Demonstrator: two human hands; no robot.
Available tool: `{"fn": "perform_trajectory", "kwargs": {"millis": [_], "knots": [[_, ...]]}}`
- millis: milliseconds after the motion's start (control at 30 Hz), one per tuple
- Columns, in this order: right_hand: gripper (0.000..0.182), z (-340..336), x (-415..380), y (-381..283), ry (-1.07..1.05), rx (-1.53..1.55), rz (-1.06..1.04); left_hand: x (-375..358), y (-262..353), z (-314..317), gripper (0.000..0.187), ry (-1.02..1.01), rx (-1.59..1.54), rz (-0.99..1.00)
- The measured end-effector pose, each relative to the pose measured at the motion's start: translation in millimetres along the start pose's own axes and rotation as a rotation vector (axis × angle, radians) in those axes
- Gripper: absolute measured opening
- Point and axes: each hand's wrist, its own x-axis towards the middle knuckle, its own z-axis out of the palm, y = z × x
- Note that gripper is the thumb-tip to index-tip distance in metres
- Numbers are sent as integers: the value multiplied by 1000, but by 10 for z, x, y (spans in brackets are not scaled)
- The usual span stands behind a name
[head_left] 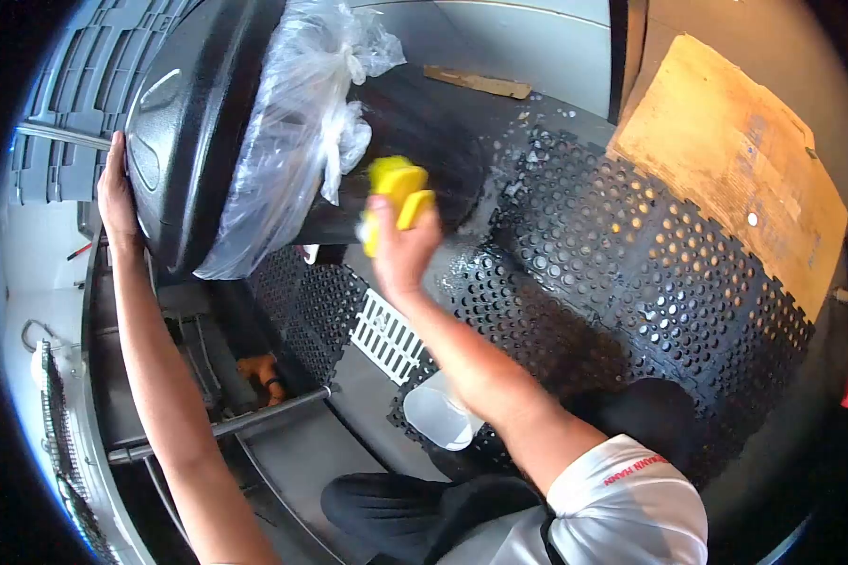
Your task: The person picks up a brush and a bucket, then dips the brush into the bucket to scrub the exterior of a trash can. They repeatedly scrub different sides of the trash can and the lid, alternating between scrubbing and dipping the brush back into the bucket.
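A black trash bin leans over at upper centre, its rounded lid toward the left. A clear plastic bag wraps around the rim below the lid and is knotted in two places. My left hand holds the outer side of the lid, its fingers partly hidden. In my right hand is a yellow sponge, close to the bin's side and slightly blurred. A whitish plastic tub stands on the floor beneath my right forearm.
Wet black rubber mats with round holes cover the floor. Stained cardboard lies at right. A white slotted grate is near the tub. Grey crates stand upper left, above a metal-railed shelf holding an orange object.
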Motion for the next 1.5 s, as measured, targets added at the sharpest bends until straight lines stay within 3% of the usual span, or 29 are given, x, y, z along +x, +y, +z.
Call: {"fn": "perform_trajectory", "kwargs": {"millis": [33,100,133,200,233,267,300,400,500,533,567,700,767,833,900,967,1033,1100,1200,1233,1267,1300,1333,1367,1433,1500], "knots": [[42,65,-101,-110,-49,-24,-127,-5,-13,-16,44,-8,-14,-4],[42,43,-132,-71,-24,-50,-71,-62,84,-3,49,-61,-164,-161],[42,-50,-54,300,38,-105,-117,-39,54,-40,51,-50,-117,-115],[34,-476,157,833,106,-140,26,-59,9,-116,55,-91,-60,-59],[30,-688,260,1095,137,-155,98,-42,-68,-214,55,-170,128,63],[29,-894,237,930,164,-438,182,72,-409,-379,53,-181,124,91],[32,-989,193,920,112,-419,149,183,-723,-489,52,-200,123,123],[43,-753,-121,765,-73,-190,41,-149,-972,-474,50,-37,-144,-52],[49,-403,-211,596,-47,-252,-45,-240,-1295,-440,43,85,-261,-13],[50,-305,-188,434,-18,-280,-35,-480,-751,-339,31,61,-368,-136],[44,-313,-109,466,-79,-238,-12,-571,-532,-255,26,84,-311,-80],[43,-283,-2,480,14,-293,-203,-660,-469,-176,29,131,-445,-100],[43,-326,206,397,13,-298,-124,-780,-265,-80,34,181,-391,-56],[43,-337,547,301,40,-437,-138,-863,-84,48,42,268,-228,-54],[42,-311,1030,208,-32,-407,-25,-937,62,153,74,378,207,-181],[43,-166,1319,131,-80,-221,38,-1157,409,431,86,521,387,-129],[38,111,762,-524,-76,-428,-192,-1252,658,602,90,523,454,-119],[39,207,524,-576,-151,-203,-332,-1292,693,641,94,476,424,-109],[40,70,273,-406,-124,-140,-318,-1328,572,555,95,372,371,-8],[39,-68,399,156,-16,-154,-302,-1376,638,533,96,346,362,-12],[34,-319,373,248,51,-383,-78,-1379,661,536,98,347,394,-43],[39,-630,525,689,60,-464,-2,-1378,651,539,99,350,426,-70],[43,-860,460,699,79,-576,209,-1406,641,515,103,332,381,-56],[44,-1074,524,966,69,-713,252,-1475,649,434,98,272,332,-11],[46,-1151,398,1151,79,-709,136,-1801,544,295,90,255,102,222],[45,-1162,349,1162,24,-489,91,-2394,250,227,84,171,174,287]]}}
